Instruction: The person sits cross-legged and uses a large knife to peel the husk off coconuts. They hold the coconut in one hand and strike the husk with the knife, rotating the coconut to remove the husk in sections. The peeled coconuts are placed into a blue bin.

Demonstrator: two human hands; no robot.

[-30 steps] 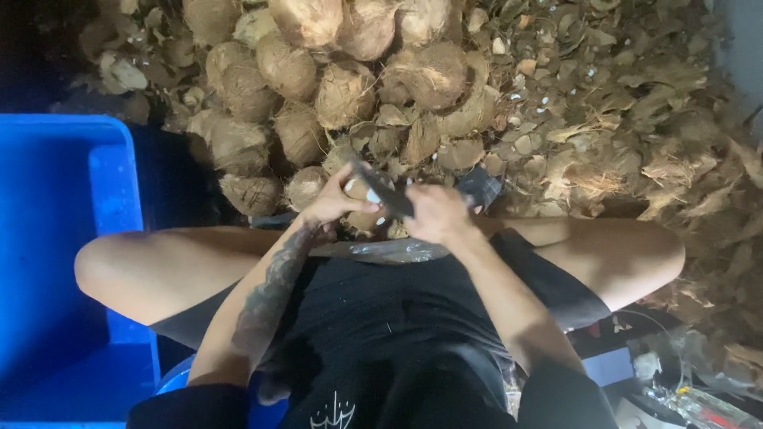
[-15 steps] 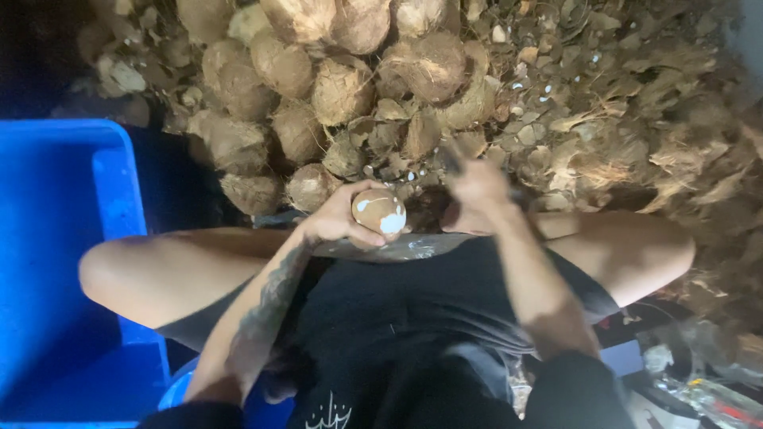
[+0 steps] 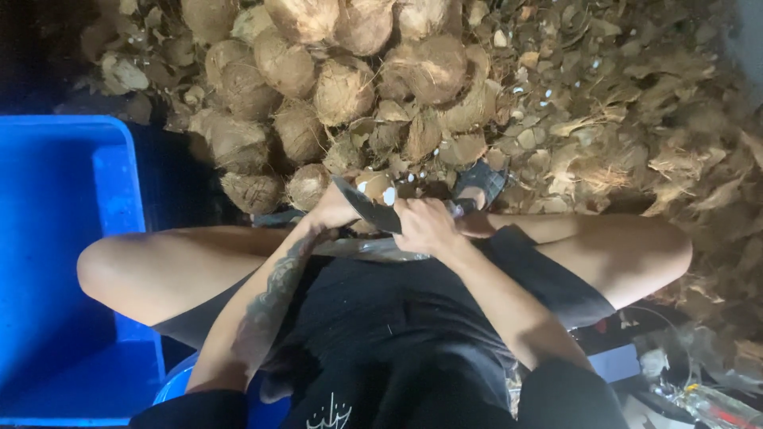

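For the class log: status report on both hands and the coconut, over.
Left hand steadies coconut. Right hand grips knife, blade across it. Husked coconut pile just beyond.

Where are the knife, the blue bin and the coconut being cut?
knife point(image 3: 367, 205), head view, middle of the dark blade.
blue bin point(image 3: 119, 191), head view, its right wall.
coconut point(image 3: 373, 187), head view, pale shell above the blade.

Single head view, looking steeply down over the person's own lap, close in. Coconut pile point(image 3: 342, 87) fills the frame's top, farther from the camera; blue tub point(image 3: 63, 238) left of pile, husk litter point(image 3: 636, 119) right.
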